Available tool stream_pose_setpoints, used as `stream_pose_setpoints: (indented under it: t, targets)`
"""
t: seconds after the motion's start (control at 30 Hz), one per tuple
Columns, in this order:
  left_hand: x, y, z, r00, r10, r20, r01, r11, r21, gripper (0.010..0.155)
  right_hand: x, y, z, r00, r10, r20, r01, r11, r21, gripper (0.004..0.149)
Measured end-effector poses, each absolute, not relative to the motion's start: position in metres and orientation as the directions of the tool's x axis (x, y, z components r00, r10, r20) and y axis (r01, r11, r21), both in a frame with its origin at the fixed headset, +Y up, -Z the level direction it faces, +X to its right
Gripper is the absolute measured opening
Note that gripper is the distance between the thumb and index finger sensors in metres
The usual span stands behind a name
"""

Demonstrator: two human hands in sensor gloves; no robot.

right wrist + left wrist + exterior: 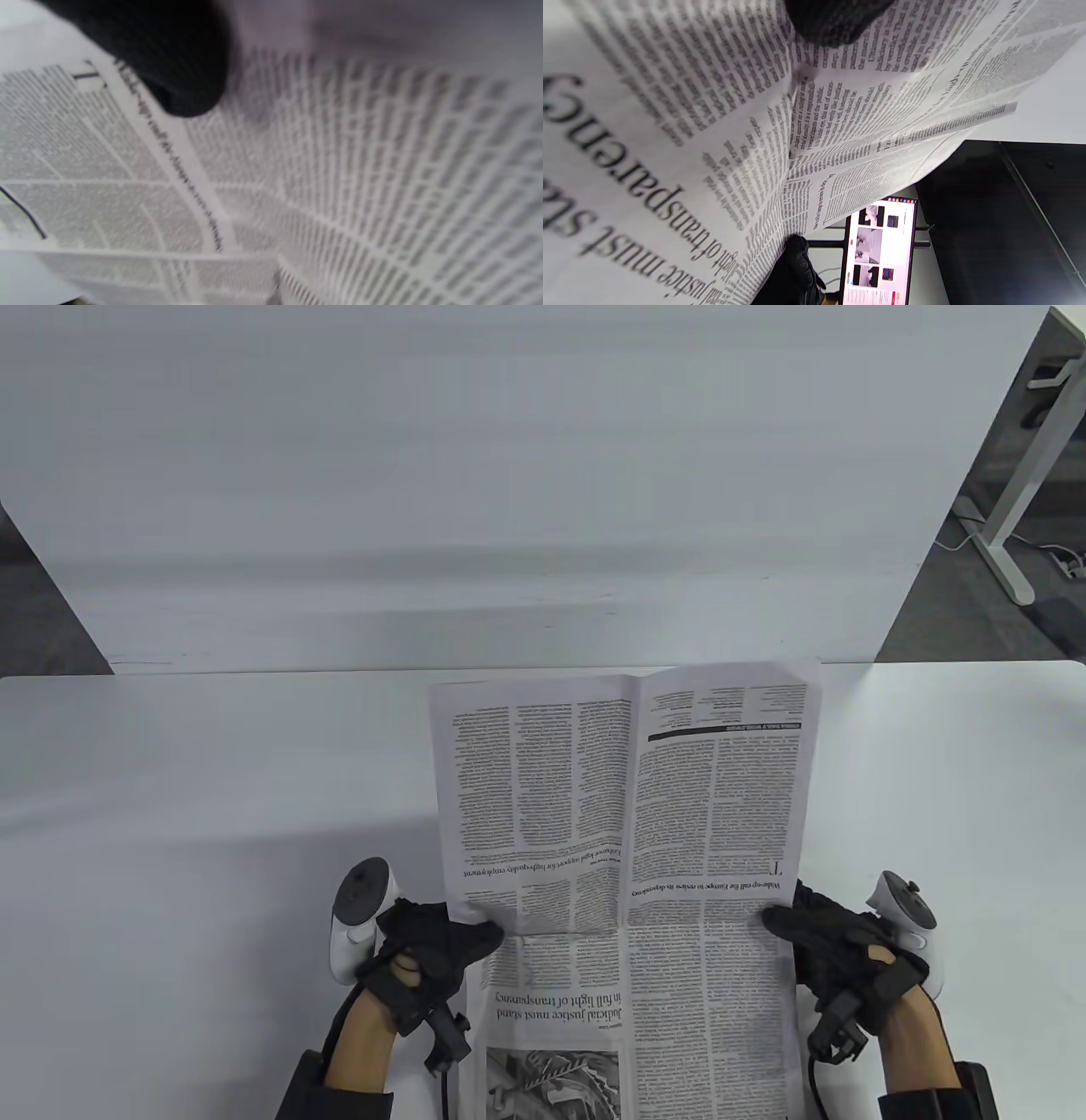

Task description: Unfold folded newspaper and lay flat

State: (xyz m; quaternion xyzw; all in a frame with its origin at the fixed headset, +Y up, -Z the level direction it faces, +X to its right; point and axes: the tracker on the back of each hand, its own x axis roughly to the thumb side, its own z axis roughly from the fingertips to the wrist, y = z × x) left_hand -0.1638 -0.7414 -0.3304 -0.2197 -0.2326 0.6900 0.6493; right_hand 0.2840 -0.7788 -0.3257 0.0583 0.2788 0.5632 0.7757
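The newspaper (628, 848) is opened out lengthwise, text upside down, running from the table's far edge to the bottom of the table view. Creases cross it at mid height and down its middle. My left hand (433, 946) grips its left edge, thumb on top of the page. My right hand (827, 946) grips its right edge, thumb on top. The near part of the paper is lifted off the table; the left wrist view shows the page (712, 140) from close up with a gloved fingertip (835, 21) on it. The right wrist view shows blurred print (339, 178) and a gloved finger (169, 59).
The white table (187, 780) spreads left and right of the paper. A white panel (509, 475) stands behind its far edge. A table leg (1010, 517) and cables lie on the floor at the far right. A lit screen (878, 250) shows under the paper.
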Motion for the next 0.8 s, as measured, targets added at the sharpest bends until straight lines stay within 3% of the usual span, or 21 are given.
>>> stream_pose_setpoints:
  t: [0.13, 0.27, 0.37, 0.47, 0.6, 0.8]
  targets:
    - [-0.163, -0.745, -0.33, -0.076, 0.997, -0.03, -0.778, -0.078, -0.623, 0.059, 0.275, -0.777, -0.325, 0.176, 0.909, -0.377, -0.797, 0.357, 0.488, 0.049]
    - [-0.171, -0.747, -0.332, -0.052, 0.998, -0.04, -0.82, -0.066, -0.569, 0.056, 0.277, -0.774, -0.325, 0.178, 0.915, -0.363, -0.803, 0.348, 0.483, 0.048]
    - [-0.188, -0.749, -0.331, 0.048, 0.998, -0.038, -0.96, 0.036, -0.279, 0.063, 0.282, -0.774, -0.324, 0.23, 0.901, -0.368, -0.837, 0.376, 0.397, 0.048]
    - [-0.201, -0.744, -0.326, 0.182, 0.983, -0.001, -0.983, 0.182, -0.036, 0.07, 0.287, -0.772, -0.322, 0.229, 0.901, -0.37, -0.881, 0.353, 0.314, 0.049]
    - [-0.209, -0.73, -0.318, 0.303, 0.951, 0.065, -0.947, 0.293, 0.131, 0.074, 0.291, -0.77, -0.315, 0.323, 0.871, -0.369, -0.909, 0.394, 0.134, 0.049]
    - [-0.201, -0.712, -0.312, 0.517, 0.844, 0.144, -0.851, 0.489, 0.191, 0.076, 0.287, -0.771, -0.304, 0.493, 0.804, -0.332, -0.865, 0.494, -0.087, 0.053]
